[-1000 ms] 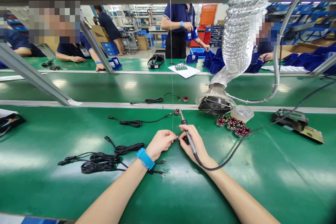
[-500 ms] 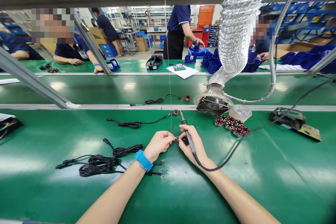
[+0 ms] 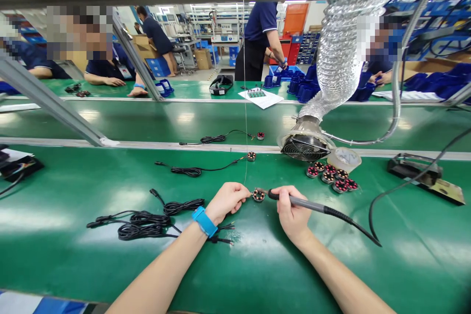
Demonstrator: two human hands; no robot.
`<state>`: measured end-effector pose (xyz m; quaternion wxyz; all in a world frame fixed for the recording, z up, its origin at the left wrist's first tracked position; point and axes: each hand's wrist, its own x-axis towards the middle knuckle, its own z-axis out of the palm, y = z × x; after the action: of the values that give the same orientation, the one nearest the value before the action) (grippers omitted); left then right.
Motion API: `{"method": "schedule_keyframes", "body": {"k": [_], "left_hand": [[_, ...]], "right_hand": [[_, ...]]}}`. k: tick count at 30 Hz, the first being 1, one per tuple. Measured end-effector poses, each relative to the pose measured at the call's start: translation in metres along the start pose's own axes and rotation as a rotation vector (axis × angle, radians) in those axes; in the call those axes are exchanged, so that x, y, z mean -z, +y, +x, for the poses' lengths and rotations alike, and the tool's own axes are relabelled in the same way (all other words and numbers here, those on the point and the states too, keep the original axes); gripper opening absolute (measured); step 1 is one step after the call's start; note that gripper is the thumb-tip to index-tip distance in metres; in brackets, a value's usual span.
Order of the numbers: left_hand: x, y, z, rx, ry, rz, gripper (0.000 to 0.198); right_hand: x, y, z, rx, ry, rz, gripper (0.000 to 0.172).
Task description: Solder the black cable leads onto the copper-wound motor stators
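My right hand [image 3: 292, 213] grips a soldering iron [image 3: 312, 204] held almost level, its tip pointing left at a small round motor stator [image 3: 258, 196] on the green mat. My left hand [image 3: 227, 200], with a blue wrist strap [image 3: 204, 222], pinches something thin right beside the stator; a fine solder wire [image 3: 245, 108] hangs down from above to that spot. The iron's black cable [image 3: 371, 225] loops away to the right.
Black cable bundles [image 3: 147, 218] lie to the left, several more stators [image 3: 331, 176] and a tape roll [image 3: 344, 158] to the right under a fume duct with fan [image 3: 305, 144]. An iron stand [image 3: 423, 176] sits far right. Other people work across the conveyor [image 3: 147, 120].
My right hand has swung the soldering iron from pointing up and away to lying level, tip toward the stator. The stator now shows between my hands. The standing person turned away.
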<state>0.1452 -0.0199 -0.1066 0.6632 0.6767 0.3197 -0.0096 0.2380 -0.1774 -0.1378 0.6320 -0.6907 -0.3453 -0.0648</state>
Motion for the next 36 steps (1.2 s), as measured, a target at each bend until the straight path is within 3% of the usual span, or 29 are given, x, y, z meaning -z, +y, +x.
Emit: {"method": "schedule_keyframes", "body": {"k": [16, 36], "left_hand": [[0.000, 0.001, 0.001, -0.014, -0.012, 0.004, 0.021], [-0.001, 0.001, -0.001, -0.006, -0.010, 0.021, 0.021]], "right_hand": [[0.000, -0.008, 0.004, 0.109, -0.055, -0.019, 0.034], [-0.001, 0.004, -0.001, -0.029, 0.033, 0.078, 0.035]]}}
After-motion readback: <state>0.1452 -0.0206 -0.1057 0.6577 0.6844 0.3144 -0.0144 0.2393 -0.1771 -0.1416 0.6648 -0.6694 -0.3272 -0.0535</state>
